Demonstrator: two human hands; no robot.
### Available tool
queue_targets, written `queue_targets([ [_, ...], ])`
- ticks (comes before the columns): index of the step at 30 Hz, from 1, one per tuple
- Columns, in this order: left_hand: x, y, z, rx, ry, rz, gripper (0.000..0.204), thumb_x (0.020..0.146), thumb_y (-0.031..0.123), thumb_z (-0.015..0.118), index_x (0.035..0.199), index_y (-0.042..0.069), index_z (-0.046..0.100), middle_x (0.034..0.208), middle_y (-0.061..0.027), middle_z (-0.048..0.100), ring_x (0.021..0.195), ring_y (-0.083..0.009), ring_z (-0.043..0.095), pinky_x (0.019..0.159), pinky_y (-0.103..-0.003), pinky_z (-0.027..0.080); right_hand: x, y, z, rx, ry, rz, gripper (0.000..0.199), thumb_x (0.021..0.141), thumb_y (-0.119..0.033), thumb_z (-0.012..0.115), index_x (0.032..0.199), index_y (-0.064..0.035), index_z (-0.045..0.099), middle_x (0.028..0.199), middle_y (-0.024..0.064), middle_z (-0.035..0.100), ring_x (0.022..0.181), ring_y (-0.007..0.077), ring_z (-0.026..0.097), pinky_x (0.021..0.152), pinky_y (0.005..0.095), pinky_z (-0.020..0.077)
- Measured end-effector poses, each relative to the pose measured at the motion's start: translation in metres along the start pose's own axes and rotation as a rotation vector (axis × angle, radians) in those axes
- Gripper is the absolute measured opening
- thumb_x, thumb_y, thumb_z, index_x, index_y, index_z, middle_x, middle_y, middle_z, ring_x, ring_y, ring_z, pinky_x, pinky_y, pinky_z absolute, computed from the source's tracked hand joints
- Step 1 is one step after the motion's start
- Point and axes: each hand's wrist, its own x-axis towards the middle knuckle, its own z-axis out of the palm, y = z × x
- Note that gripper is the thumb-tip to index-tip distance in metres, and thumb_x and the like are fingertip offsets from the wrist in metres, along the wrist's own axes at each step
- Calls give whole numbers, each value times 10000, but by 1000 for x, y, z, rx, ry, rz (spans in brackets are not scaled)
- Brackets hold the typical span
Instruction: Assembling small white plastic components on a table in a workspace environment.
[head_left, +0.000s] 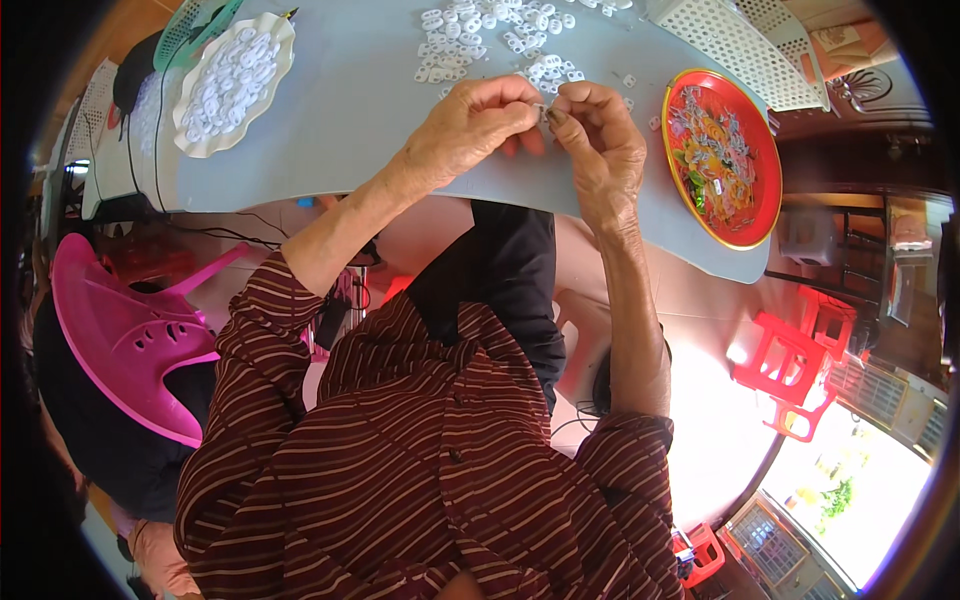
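While both hands meet over the pale grey-blue table (340, 110), the smooth, matte table top is the landmark for everything else. At its far left end stands a white plate (234, 84) with a wavy, scalloped rim, and it is heaped with small white plastic rings, glossy and flat. Just behind the plate, a green plastic basket (192, 28) with a lattice wall shows partly. Below the table's left edge there is a pink plastic chair (135, 335), smooth and curved, with small slots in its seat.

The left hand (470, 125) is over the middle of the table, near its front edge. Its fingers are curled in narrow, and the thumb and forefinger pinch a tiny piece (541, 112); the piece is too small to tell its material or shape. The right hand (598, 140) is just beside it, also closed narrow, and its fingertips touch the same piece from the other side, so the two hands are touching there.

Behind the hands, a loose pile of white plastic clips (495, 35) is spread on the table, some single ones lying near the right hand. At the table's right end rests a round red tray (722, 155) with a gold rim and a colourful flower pattern, holding thin metallic bits. Beyond it lies a white perforated basket (740, 45). Under the table's right side stands a red plastic stool (795, 365).
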Motion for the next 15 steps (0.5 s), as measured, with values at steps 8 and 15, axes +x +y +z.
queue_targets([
  [8, -2, -9, 1, 140, 14, 124, 207, 914, 208, 525, 916, 20, 613, 685, -8, 605, 631, -66, 508, 585, -231, 429, 0, 0, -2, -11, 13, -7, 208, 853, 34, 589, 1053, -16, 560, 892, 8, 579, 810, 75, 537, 768, 217, 447],
  [15, -4, -9, 3, 117, 48, 135, 204, 919, 213, 526, 912, 31, 618, 679, -1, 603, 620, -69, 501, 593, -230, 435, -1, 1, 0, -43, 6, -25, 222, 852, 26, 598, 1064, -19, 549, 886, 13, 582, 809, 75, 539, 755, 215, 448],
])
